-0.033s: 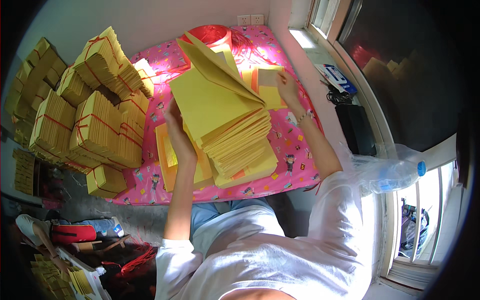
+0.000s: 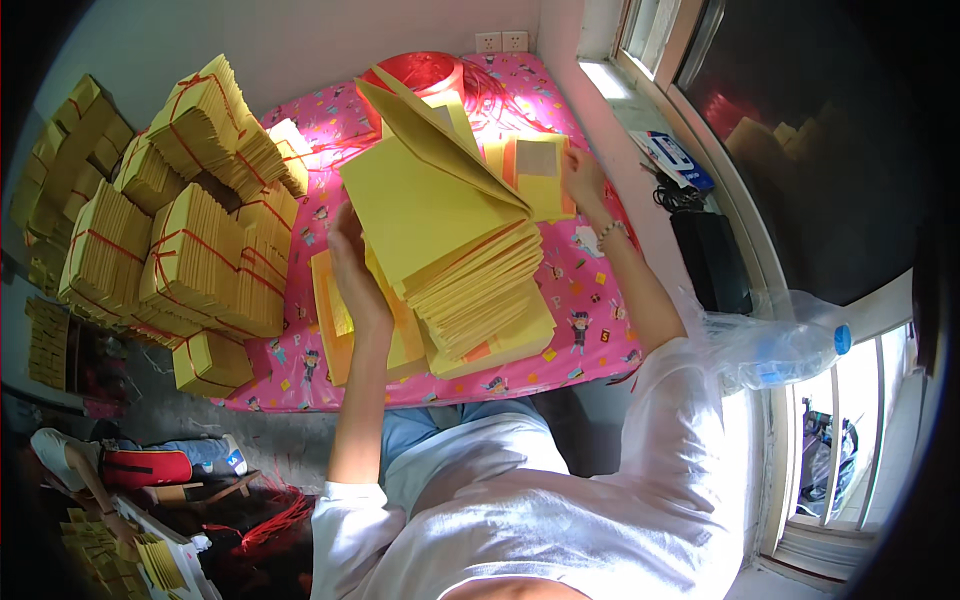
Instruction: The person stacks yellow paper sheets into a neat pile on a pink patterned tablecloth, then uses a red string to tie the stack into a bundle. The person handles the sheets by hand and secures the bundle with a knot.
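Observation:
A thick stack of folded yellow paper (image 2: 470, 290) leans in front of me on the bed-like surface, its top sheets lifted and fanned apart. My left hand (image 2: 358, 275) lies along the stack's left side with its fingers extended; the fingertips are partly hidden behind the paper. Beyond the stack, my right hand (image 2: 585, 180) is at the right edge of a flat yellow sheet with a grey rectangle (image 2: 540, 160). Its fingers are curled in, and whether they grip the sheet's edge is hidden. More yellow and orange paper (image 2: 400, 345) lies under and beside the stack.
Bundles of yellow paper tied with red string (image 2: 195, 250) are piled on the left. A red basin (image 2: 425, 68) stands at the back. Along the right sill sit a black box (image 2: 710, 260) and a plastic bottle (image 2: 780, 345). Another person (image 2: 110, 480) sits at lower left.
My right hand has shifted slightly right and toward me, off the sheet's corner to its right edge. The left hand and the stack look unmoved.

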{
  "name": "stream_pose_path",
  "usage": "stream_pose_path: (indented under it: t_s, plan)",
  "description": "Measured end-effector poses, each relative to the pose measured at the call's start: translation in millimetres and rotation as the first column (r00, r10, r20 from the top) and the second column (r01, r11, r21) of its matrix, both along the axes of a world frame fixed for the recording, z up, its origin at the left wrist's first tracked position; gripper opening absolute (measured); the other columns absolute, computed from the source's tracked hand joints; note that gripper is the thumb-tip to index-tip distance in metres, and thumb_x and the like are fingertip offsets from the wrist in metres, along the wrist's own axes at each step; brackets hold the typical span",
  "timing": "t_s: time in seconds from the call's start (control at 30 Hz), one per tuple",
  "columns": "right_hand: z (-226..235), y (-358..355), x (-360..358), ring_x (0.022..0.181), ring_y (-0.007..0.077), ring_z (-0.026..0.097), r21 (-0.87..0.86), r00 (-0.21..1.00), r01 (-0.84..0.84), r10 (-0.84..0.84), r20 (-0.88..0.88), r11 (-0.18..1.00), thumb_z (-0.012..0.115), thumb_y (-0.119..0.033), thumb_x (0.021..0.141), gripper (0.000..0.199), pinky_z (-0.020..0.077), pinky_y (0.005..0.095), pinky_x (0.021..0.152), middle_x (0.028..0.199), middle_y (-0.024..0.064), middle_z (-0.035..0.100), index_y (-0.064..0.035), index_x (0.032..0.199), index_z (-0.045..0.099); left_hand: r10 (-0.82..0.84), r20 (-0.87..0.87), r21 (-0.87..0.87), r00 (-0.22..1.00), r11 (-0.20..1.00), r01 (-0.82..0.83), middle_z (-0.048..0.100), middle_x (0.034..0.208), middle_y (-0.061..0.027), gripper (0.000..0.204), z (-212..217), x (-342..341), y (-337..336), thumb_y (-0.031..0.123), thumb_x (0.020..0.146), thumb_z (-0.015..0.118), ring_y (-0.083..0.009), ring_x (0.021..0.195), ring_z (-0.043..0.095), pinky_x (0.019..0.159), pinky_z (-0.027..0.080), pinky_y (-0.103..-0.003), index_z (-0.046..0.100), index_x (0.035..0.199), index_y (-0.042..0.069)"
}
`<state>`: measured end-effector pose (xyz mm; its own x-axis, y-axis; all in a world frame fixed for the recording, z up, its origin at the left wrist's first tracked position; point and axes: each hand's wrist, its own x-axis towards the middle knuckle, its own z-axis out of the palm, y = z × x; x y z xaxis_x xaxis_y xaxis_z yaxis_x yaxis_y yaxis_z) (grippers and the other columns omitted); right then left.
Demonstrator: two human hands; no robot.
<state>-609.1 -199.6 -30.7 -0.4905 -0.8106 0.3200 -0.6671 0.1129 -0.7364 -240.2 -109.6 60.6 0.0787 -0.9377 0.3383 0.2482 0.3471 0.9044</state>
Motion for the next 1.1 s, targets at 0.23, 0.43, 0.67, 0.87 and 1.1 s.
stream_pose_path:
  t_s: [0.23,0.43,0.67,0.87,1.1]
  plan:
    - [-44,-12,-65,0.095,0.0378,0.066,0.331,0.867,0.310,-0.123,-0.483,0.891,0.053,-0.016,0.091,0.022,0.0543,0.0469,0.081,0.106,0.0185,0.064,-0.0021,0.100,0.066,0.156,0.144,0.035,0.977,0.986,-0.162,0.052,0.131,-0.0139,0.049,-9,26,22,0.037,0.102,0.038,-0.0249,0.123,0.049,0.105,0.035,-0.038,0.046,0.135,0.002]
    - [-60,-16,-70,0.099,0.0398,0.065,0.336,0.861,0.354,-0.163,-0.482,0.873,0.051,-0.016,0.093,0.023,0.0549,0.0481,0.078,0.107,0.0222,0.063,-0.0008,0.102,0.065,0.183,0.122,0.079,0.976,0.978,-0.193,0.053,0.127,-0.0122,0.042,-6,41,31,0.032,0.102,0.041,-0.0238,0.117,0.054,0.100,0.041,-0.037,0.048,0.132,0.004]
    - [-61,-28,-75,0.099,0.0373,0.063,0.101,0.807,0.376,-0.272,-0.524,0.921,0.051,-0.015,0.092,0.021,0.0546,0.0457,0.077,0.104,0.0197,0.060,0.0006,0.103,0.059,0.203,0.089,0.103,0.975,0.972,-0.211,0.053,0.127,-0.0096,0.038,-9,51,32,0.028,0.100,0.046,-0.0225,0.115,0.055,0.094,0.046,-0.036,0.050,0.131,0.007]
    - [22,-39,-65,0.089,0.0392,0.063,-0.175,0.753,0.273,-0.323,-0.573,0.946,0.054,-0.022,0.090,0.025,0.0523,0.0492,0.070,0.097,0.0211,0.063,0.0002,0.100,0.052,0.220,0.044,0.062,0.974,0.973,-0.223,0.054,0.123,-0.0088,0.036,-3,58,20,0.025,0.100,0.047,-0.0204,0.111,0.057,0.092,0.048,-0.034,0.051,0.129,0.004]
    - [140,-57,-43,0.074,0.0343,0.065,-0.546,0.962,0.201,-0.269,-0.047,0.814,0.057,-0.027,0.090,0.024,0.0507,0.0445,0.068,0.080,0.0170,0.065,-0.0033,0.097,0.053,0.264,0.025,-0.094,0.964,0.961,-0.261,0.057,0.118,-0.0048,0.033,53,49,17,0.021,0.099,0.050,-0.0149,0.103,0.057,0.087,0.047,-0.031,0.053,0.128,0.006]
